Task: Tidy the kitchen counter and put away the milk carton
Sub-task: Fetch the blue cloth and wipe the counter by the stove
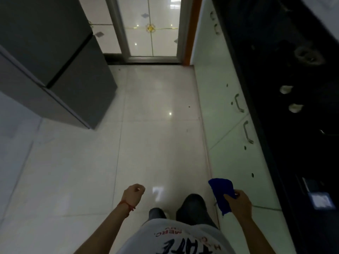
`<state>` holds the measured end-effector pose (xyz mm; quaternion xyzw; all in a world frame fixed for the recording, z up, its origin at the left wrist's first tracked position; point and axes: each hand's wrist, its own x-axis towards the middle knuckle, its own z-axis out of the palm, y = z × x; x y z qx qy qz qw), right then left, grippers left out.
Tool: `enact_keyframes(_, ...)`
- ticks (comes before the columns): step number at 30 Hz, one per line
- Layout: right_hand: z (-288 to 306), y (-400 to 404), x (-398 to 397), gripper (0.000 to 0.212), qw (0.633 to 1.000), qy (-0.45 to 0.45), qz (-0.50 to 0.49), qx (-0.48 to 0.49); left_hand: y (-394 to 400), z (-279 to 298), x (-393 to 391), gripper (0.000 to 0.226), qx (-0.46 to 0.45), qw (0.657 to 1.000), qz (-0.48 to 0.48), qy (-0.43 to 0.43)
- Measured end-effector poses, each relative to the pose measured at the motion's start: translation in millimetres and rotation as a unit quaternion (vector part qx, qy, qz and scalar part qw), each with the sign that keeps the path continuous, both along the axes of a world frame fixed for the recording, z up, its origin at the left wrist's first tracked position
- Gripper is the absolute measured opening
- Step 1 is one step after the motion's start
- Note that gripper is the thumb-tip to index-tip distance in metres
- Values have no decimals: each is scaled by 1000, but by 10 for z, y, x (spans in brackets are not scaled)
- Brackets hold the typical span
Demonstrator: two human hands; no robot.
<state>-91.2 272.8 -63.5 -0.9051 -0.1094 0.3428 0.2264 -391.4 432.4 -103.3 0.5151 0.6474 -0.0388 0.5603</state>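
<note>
My right hand [238,200] is shut on a blue cloth [221,191], held low beside the white cabinets. My left hand [134,192] hangs over the floor with its fingers curled and nothing in it; a red thread is tied round the wrist. The black kitchen counter [275,70] runs along the right edge. Two crumpled white bits [286,89] [295,108] lie on it. A small carton-like box [320,198] sits on the counter near my right side, blurred and dim. A grey fridge [55,61] stands at the left.
White cabinet doors with metal handles [238,103] sit below the counter. A glossy pale tiled floor [156,125] stretches ahead to a glass sliding door [150,28]. A round drain or burner shape [308,55] shows on the dark counter farther away.
</note>
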Motion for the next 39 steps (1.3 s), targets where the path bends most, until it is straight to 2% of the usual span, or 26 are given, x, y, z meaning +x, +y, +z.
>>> enact_keyframes(6, -232, 1009, 365, 38, 999, 31, 34, -30, 1274, -1, 433, 9, 29, 997, 57, -31)
enact_keyframes(13, -235, 2600, 860, 46, 994, 69, 86, -26, 2397, 45, 596, 21, 22, 989, 143, 2)
enact_keyframes(21, -108, 4593, 1004, 47, 983, 78, 159, 39, 3443, -74, 496, 26, -1, 974, 224, 31)
enact_keyframes(25, -164, 5421, 1057, 47, 986, 79, 136, 63, 4267, -191, 510, 25, -12, 977, 210, 35)
enact_keyframes(29, -178, 5912, 1127, 47, 993, 76, 75, 52, 5192, -154, 693, 26, -8, 986, 161, 36)
enact_keyframes(34, -152, 6267, 1286, 49, 997, 71, 11, 42, 6338, 38, 1294, 19, 23, 998, 56, 12)
enact_keyframes(39, -157, 6441, 1557, 44, 996, 65, -58, 37, 7137, 182, 2139, 27, 52, 997, -58, -6)
